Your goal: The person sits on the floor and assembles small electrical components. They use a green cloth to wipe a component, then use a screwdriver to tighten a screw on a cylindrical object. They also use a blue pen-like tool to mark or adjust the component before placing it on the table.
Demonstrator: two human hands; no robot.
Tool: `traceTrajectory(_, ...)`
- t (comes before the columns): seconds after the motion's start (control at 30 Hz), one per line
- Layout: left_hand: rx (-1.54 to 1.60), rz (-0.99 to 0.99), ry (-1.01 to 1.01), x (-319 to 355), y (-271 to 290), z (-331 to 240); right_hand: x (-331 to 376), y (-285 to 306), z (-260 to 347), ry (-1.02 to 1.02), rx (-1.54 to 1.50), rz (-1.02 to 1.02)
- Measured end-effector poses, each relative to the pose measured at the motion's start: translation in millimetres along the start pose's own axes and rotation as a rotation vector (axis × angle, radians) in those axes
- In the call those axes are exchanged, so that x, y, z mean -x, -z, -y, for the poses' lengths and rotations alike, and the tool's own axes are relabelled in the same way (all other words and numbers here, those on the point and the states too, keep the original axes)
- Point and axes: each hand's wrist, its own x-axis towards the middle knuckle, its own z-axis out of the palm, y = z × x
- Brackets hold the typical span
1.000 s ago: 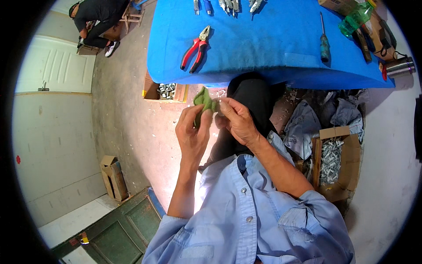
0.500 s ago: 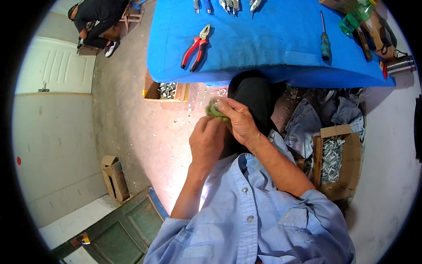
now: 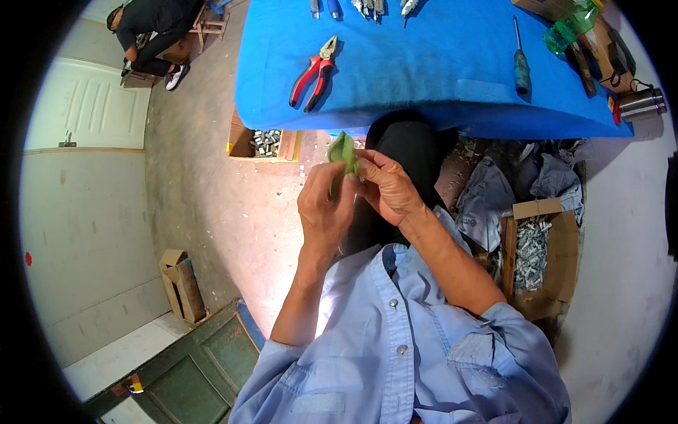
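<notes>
We raise both hands before our chest: left hand [image 3: 326, 212] curled, fingers closed on a small green piece [image 3: 343, 152] (kind unclear), right hand [image 3: 387, 188] pinching its top edge. Beyond, red-handled pliers [image 3: 311, 75] and a screwdriver [image 3: 520, 63] lie on the blue table [image 3: 424, 71].

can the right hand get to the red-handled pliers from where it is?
Probably yes: the pliers lie uncovered near the blue table's front edge, but the right hand and left hand both grip a green piece.
</notes>
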Motion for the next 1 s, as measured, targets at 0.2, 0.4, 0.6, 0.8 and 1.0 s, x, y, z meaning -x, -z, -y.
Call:
traceTrajectory(0.2,-0.070,0.098,0.030,28.2,9.9,10.4,-1.5,-1.0,-5.0,0.031,0.002,-0.006)
traceTrajectory(0.4,0.089,-0.071,0.164,16.1,20.1,10.0,-2.5,0.5,-10.7,0.030,0.092,-0.007)
traceTrajectory(0.6,0.021,-0.051,0.086,-1.5,4.8,6.7,-1.2,-2.3,-11.1,0.060,0.142,-0.014)
traceTrajectory(0.8,-0.068,0.082,0.001,8.6,10.7,-0.3,-3.3,3.4,-14.0,0.101,0.141,-0.019)
traceTrajectory(1.0,-0.059,0.107,0.071,30.1,22.6,9.9,-0.4,-6.8,-10.3,0.068,0.127,-0.001)
